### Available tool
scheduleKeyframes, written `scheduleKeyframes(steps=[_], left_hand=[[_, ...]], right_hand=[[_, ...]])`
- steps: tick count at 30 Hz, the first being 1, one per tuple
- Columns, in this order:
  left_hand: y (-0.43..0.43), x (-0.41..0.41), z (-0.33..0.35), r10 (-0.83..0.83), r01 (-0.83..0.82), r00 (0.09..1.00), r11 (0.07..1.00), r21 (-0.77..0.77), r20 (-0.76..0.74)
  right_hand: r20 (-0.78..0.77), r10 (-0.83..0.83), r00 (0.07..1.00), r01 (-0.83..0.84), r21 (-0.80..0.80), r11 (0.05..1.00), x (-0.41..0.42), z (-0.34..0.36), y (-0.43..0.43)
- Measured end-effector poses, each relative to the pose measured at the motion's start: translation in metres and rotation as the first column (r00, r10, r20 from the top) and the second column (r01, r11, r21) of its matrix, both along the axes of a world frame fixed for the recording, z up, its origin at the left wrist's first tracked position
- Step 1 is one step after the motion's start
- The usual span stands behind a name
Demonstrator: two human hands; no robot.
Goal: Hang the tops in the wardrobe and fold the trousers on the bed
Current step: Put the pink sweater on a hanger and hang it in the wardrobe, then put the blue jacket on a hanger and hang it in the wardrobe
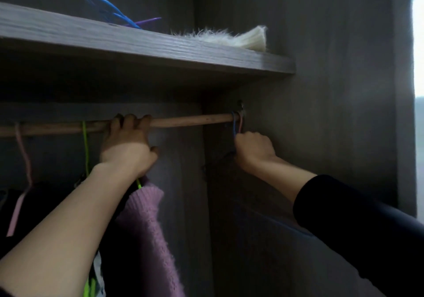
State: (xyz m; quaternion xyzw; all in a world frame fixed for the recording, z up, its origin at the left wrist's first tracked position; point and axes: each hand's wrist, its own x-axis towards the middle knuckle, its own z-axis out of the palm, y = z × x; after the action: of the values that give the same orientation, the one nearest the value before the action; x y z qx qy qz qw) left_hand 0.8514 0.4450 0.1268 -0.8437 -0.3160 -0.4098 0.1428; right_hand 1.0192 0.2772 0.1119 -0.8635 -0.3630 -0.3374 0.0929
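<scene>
**Desk:** What are the hands doing?

**Photographer:** The left hand [128, 143] grips the wooden rail [190, 120], fingers curled over the top and thumb out below it. The right hand [253, 149], at the rail's far end, is fisted round the neck of a blue hook [233, 124] looped over the rail. A pink hook [241, 122] sits against it, and I cannot tell whether the fist holds that one too. The right arm wears a black sleeve [344, 216]; the left forearm is bare.

**Desk:** And the clothes?

**Photographer:** A purple knitted top [146, 227] hangs just under the left wrist. The hook of a green hanger [85, 140] is on the rail just beside the left hand, on the side away from the right hand. Beyond it hangs one pale pink hanger [24, 149] with dark cloth below. Under the right fist is a dark garment [220, 165], too dim to make out.

**Desk:** Counts and setting?

**Photographer:** There are four hooks on one rail: pink, green, blue, pink. One grey wood-grain shelf [160, 48] runs above both hands. On it, above the left hand, lie blue hangers [110, 7], too tangled to count, and one purple hanger [149, 20]. One white furry piece [229, 37] lies towards the right hand's side. The grey wardrobe wall [321, 90] stands just beside the right hand, with a strip of daylight [418, 44] past it.
</scene>
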Motion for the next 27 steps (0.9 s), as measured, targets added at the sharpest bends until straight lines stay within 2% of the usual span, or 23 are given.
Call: scheduleKeyframes(steps=[4,9,12,15,18,22,27], left_hand=[[0.001,-0.001,0.000,-0.005,0.005,1.000,1.000,-0.010,0.004],[0.002,0.000,0.000,-0.020,0.020,1.000,1.000,-0.023,0.003],[0.004,0.001,-0.003,-0.041,0.041,0.999,0.999,-0.003,0.020],[0.002,0.001,-0.006,-0.052,0.053,0.998,0.999,-0.014,0.026],[-0.009,-0.002,-0.005,0.013,-0.012,1.000,0.999,-0.045,0.010],[-0.048,-0.004,-0.011,0.045,-0.038,0.998,0.986,-0.164,0.037],[-0.100,-0.007,-0.044,-0.102,0.115,0.989,0.986,-0.118,0.105]], right_hand=[[-0.233,0.182,0.955,-0.131,0.216,0.967,-0.017,0.006,0.002],[-0.408,0.366,0.836,-0.158,0.460,0.874,-0.029,0.014,0.029],[-0.453,0.483,0.750,-0.173,0.570,0.803,-0.035,0.016,0.044],[-0.435,0.546,0.715,-0.209,0.613,0.762,-0.046,0.006,0.042],[-0.434,0.602,0.670,-0.240,0.641,0.729,-0.060,-0.015,0.025],[-0.426,0.670,0.609,-0.292,0.665,0.688,-0.077,-0.032,-0.018],[-0.521,0.658,0.544,-0.277,0.629,0.727,-0.088,-0.049,-0.099]])
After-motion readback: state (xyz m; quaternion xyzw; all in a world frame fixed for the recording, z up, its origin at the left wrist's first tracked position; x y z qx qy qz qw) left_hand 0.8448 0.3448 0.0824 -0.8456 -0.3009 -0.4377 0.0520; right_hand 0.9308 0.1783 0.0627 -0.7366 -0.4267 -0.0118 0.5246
